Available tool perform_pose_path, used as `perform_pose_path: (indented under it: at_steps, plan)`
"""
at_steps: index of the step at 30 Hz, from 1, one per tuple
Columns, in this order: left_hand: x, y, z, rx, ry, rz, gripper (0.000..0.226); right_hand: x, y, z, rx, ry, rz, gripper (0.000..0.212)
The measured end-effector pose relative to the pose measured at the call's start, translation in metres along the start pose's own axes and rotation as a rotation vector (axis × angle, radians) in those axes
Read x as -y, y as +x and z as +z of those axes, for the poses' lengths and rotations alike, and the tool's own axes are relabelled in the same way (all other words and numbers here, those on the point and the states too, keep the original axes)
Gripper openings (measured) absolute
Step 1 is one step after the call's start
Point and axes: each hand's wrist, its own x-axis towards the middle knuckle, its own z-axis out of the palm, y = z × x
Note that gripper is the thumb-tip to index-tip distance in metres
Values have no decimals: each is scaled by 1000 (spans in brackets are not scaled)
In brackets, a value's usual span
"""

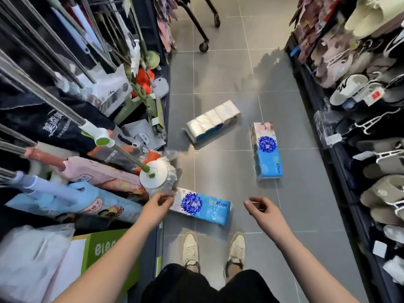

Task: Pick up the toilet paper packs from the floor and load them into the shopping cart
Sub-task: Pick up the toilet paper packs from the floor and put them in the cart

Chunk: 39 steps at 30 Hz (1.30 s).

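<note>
Grey tiled floor (218, 73): it runs up the middle of the aisle in the head view, and all three packs lie on it.
Nearest toilet paper pack (203, 205): blue and white with a dark blue flower print. It lies flat, just in front of the shoes, and its left end is close to the foot of the left shelf.
Second blue pack (266, 149): same print. It lies lengthwise further up the aisle, toward the right side, apart from the other two.
White pack (212, 122): a clear wrapper with white rolls, lying at an angle in the middle of the aisle, left of the second blue pack.
Shopping cart (203, 36): only its dark legs and two wheels show at the top edge, well apart from the packs.
Left hand (158, 203): it overlaps the left end of the nearest pack, with fingers curled toward the thumb. I cannot tell if it pinches the wrapper or only hangs over it.
Right hand (260, 207): it hovers to the right of the nearest pack, with fingers loosely bent and nothing in them.
Shoes (190, 248): a pale pair, standing side by side on the tiles.
Mop head (156, 174): white and round on a metal pole, leaning out from the left shelf just above the left hand.
Right shelf (360, 84): slippers hang there in rows.
</note>
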Motion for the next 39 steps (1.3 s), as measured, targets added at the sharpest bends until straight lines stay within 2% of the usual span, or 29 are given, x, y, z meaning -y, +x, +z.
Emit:
perform_pose_path:
  at_steps: [3, 6, 14, 20, 26, 28, 32, 36, 39]
  plan:
    - [24, 31, 22, 13, 8, -61, 32, -16, 33, 7, 18, -8, 73, 33]
    - [59, 75, 50, 16, 3, -104, 25, -45, 77, 16, -12, -1, 147, 34]
    - [168, 217, 131, -41, 92, -210, 54, -150, 206, 84, 10, -61, 206, 35]
    - [234, 298, 177, -35, 247, -189, 69, -240, 280, 145, 18, -129, 240, 57]
    - [272, 373, 197, -13, 393, -290, 70, -305, 328, 188, 0, -216, 267, 65]
    - [275, 393, 203, 17, 462, -339, 63, -321, 344, 198, -23, -240, 282, 69]
    - [289, 438, 207, -77, 435, -326, 58, -342, 377, 215, -39, -255, 321, 75]
    - [307, 457, 219, -144, 453, -324, 73, -356, 400, 226, -38, -265, 360, 77]
    - [310, 459, 223, -213, 566, -328, 88, -362, 408, 231, -14, -251, 407, 76]
